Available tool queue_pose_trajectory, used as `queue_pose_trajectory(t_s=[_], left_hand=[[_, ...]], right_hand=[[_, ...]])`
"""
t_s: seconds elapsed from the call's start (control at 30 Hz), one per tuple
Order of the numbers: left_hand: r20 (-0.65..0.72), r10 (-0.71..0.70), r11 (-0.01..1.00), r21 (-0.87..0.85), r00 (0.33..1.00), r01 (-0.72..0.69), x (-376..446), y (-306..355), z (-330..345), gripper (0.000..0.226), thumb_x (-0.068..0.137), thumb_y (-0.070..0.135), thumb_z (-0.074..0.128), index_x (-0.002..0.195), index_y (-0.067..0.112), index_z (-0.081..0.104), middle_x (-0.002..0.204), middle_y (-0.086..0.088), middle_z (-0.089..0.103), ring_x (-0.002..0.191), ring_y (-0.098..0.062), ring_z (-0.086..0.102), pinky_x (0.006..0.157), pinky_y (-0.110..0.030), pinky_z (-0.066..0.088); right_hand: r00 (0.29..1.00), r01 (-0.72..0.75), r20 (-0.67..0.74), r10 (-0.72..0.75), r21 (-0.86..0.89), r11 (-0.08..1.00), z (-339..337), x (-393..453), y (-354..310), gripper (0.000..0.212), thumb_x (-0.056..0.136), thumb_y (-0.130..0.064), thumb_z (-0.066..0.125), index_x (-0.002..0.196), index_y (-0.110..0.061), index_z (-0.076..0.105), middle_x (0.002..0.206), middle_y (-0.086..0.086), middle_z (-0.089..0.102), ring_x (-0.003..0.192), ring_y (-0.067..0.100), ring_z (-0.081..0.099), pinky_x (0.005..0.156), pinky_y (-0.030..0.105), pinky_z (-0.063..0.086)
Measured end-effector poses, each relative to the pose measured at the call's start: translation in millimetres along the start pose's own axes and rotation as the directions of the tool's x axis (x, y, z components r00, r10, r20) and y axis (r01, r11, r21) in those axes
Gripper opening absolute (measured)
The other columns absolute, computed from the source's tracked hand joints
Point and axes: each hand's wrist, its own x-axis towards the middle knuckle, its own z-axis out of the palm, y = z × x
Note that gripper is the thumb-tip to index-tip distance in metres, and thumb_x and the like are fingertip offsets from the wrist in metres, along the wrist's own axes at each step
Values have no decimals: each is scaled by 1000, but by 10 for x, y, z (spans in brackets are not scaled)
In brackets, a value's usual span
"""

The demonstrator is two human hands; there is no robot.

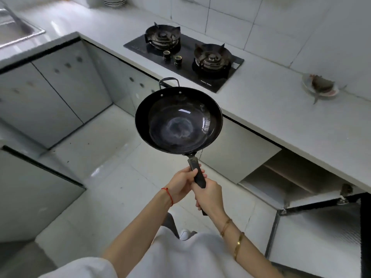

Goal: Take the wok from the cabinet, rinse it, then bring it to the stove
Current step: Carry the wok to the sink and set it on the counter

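Observation:
A black wok [178, 121] with a long dark handle and a small loop handle at its far rim hangs level in the air above the floor, in front of the counter. My left hand [181, 182] grips the handle nearer the bowl. Just behind it, my right hand [209, 194] grips the handle's end. The bowl looks empty with a pale sheen at its bottom. The black two-burner gas stove [183, 59] is set in the counter beyond the wok. The steel sink [18, 31] shows at the far left. A lower cabinet [297, 177] stands open at the right.
The open cabinet door [321, 227] swings out at lower right. A plate with a fish [321, 86] rests on the white counter right of the stove. Stacked bowls [114, 1] stand at the back. Closed grey cabinet doors line the left side.

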Motion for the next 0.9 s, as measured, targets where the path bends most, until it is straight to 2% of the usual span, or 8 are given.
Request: queue_pose_trajectory(t_s=[0.4,0.57,0.7,0.83,0.9], left_hand=[[-246,205,960,-138,947,-244,287,1130,-981,29,101,4,41,129,0,48,104,-11,62,97,-22,65,97,-36,50],[-322,242,941,-153,916,-302,373,1850,-1509,32,101,4,40,132,0,45,105,-10,62,94,-19,66,89,-30,54],[-366,283,925,-141,887,-353,456,2533,-2012,33,100,3,41,133,-1,44,102,-10,62,95,-21,65,98,-37,49],[-390,314,917,-112,866,-383,536,3152,-2470,29,100,2,41,129,0,47,100,-8,63,89,-18,67,84,-29,56],[-398,325,914,-100,858,-393,567,3421,-2651,28,100,3,42,127,1,48,100,-7,63,88,-17,68,82,-28,56]], right_hand=[[948,183,281,-150,-95,979,962,1013,-1016,31,89,-26,61,73,1,60,52,9,58,35,17,56,37,27,45],[919,220,355,-172,-100,970,1597,1447,-1621,28,87,-23,60,73,2,59,53,9,57,35,18,55,36,26,43],[900,243,392,-192,-86,966,2179,1804,-2172,26,86,-20,60,72,2,59,52,9,56,35,19,54,35,25,42],[880,276,424,-215,-86,957,2698,2140,-2674,24,86,-17,59,67,-2,57,49,9,54,32,18,51,34,24,41],[871,289,436,-226,-83,954,2901,2279,-2897,24,86,-18,59,67,-4,58,48,8,54,32,18,52,35,24,41]])
